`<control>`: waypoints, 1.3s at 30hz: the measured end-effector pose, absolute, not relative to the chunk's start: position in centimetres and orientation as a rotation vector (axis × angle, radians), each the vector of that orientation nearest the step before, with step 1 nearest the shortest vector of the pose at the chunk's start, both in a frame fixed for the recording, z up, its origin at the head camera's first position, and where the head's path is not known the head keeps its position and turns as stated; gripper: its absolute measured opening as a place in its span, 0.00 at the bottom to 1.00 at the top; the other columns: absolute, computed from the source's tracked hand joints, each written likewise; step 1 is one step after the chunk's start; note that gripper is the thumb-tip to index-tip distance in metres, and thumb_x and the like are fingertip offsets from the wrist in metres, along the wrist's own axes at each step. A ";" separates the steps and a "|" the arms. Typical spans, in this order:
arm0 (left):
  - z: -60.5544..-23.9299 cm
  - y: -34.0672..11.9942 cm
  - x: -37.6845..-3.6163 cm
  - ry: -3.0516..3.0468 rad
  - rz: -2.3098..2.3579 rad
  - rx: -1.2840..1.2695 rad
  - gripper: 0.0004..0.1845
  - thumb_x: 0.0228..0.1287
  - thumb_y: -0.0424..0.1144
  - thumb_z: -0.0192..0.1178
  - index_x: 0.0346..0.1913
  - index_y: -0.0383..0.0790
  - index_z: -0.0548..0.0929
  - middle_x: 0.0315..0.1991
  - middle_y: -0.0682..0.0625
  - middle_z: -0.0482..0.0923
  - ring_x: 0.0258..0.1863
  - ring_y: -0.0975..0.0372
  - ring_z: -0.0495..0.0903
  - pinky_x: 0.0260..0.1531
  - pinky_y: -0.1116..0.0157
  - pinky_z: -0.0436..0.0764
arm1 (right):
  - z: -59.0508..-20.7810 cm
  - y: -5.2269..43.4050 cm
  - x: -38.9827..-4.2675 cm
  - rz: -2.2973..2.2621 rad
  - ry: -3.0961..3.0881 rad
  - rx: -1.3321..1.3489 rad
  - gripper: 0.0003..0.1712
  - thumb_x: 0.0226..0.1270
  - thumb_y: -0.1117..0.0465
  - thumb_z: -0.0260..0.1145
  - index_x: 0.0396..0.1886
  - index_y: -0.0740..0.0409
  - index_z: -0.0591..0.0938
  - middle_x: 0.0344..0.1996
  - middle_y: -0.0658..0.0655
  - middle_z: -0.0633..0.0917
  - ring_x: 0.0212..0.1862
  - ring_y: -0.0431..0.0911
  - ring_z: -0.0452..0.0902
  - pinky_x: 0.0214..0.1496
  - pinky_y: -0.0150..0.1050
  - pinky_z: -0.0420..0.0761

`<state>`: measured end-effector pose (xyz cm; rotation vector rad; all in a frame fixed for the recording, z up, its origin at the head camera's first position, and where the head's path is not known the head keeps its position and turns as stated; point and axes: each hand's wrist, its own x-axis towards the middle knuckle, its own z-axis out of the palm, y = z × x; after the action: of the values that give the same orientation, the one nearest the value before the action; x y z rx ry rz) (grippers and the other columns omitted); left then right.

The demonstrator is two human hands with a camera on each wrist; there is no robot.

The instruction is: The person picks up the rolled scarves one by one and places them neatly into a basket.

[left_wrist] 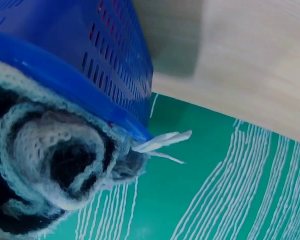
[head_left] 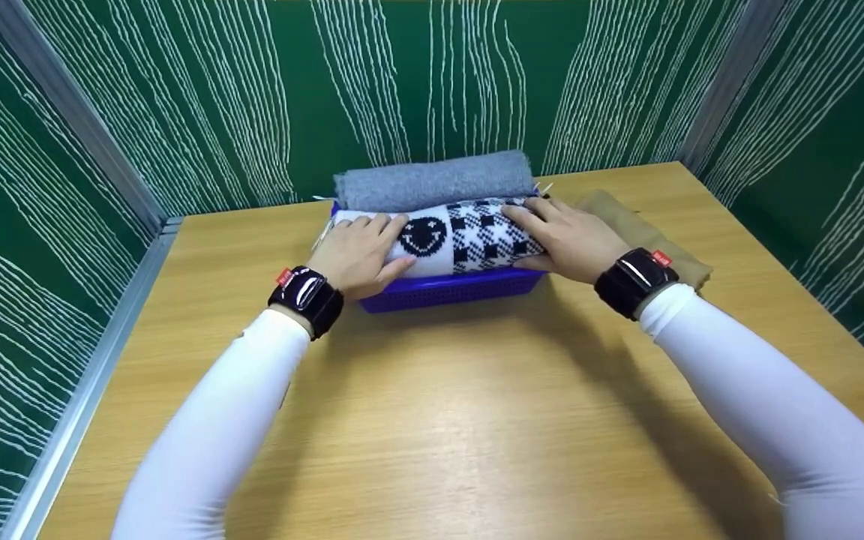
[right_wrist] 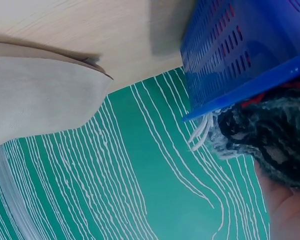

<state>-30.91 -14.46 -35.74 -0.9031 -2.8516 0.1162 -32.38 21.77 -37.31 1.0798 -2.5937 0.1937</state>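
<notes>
White sleeves and black wrist bands are reaching across the wooden desk [head_left: 447,420] toward a blue plastic basket [head_left: 451,290]. Both hands are pressing down on a rolled black-and-white knit [head_left: 458,238], which is lying across the front of the basket, just under the palms. The left hand [head_left: 353,253] is lying over the roll's white end, fingers spread along the top and thumb tucked under its near side; the right hand [head_left: 571,238] is covering the checked end in the same grasp. Between the hands, a smiley face is showing on the knit. From the left wrist, the roll's spiralled end [left_wrist: 50,165] is bulging above the basket's rim [left_wrist: 70,85], with a white tag [left_wrist: 162,141] sticking out beside it. Just beyond the fingertips, a rolled grey cloth [head_left: 436,182] is resting in the back of the basket, touching the patterned roll. Right of the right hand, a folded tan cloth [head_left: 638,229] is lying on the desk beside the basket. Green panels with white lines [head_left: 252,90] are standing behind.
</notes>
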 end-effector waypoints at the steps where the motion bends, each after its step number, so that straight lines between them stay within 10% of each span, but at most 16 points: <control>1: -35.8 -14.4 -30.9 -2.853 0.118 -0.895 0.42 0.85 0.66 0.41 0.85 0.39 0.60 0.76 0.35 0.74 0.73 0.39 0.77 0.73 0.40 0.77 | -37.4 21.7 -32.4 0.193 -2.598 1.074 0.47 0.72 0.45 0.76 0.83 0.56 0.68 0.69 0.74 0.78 0.67 0.72 0.78 0.62 0.69 0.84; 39: -35.6 -13.6 -30.3 -2.873 0.083 -0.825 0.41 0.85 0.65 0.40 0.84 0.38 0.62 0.77 0.35 0.73 0.74 0.39 0.76 0.73 0.39 0.76 | -37.2 22.5 -31.7 0.221 -2.709 0.935 0.45 0.81 0.39 0.64 0.85 0.59 0.65 0.76 0.75 0.72 0.75 0.73 0.70 0.77 0.70 0.72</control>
<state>-30.34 -13.58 -35.60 -0.8255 -2.8735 0.0828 -31.66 22.54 -37.19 0.9353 -2.7088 0.2212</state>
